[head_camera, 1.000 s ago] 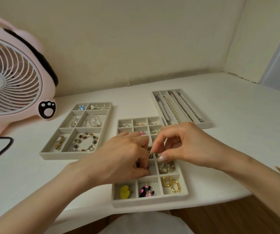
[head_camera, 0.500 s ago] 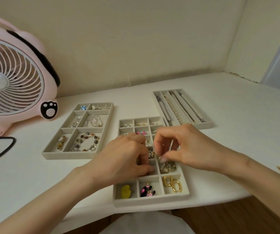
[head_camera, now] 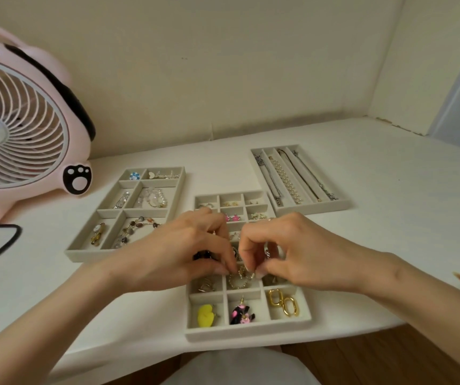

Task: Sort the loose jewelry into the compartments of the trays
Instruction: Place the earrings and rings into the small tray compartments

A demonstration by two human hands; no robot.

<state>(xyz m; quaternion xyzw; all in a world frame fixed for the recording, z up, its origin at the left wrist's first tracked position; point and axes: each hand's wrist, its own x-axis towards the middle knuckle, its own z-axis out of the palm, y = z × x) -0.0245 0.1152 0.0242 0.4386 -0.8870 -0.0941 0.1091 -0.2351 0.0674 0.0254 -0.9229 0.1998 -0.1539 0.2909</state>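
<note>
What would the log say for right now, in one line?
step: sorting | left hand: pinches small gold beaded jewelry piece | right hand: pinches same piece | place: over grey felt tray of small compartments

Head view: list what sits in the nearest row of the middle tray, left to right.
yellow piece → black-and-pink piece → pair of gold oval hoops
</note>
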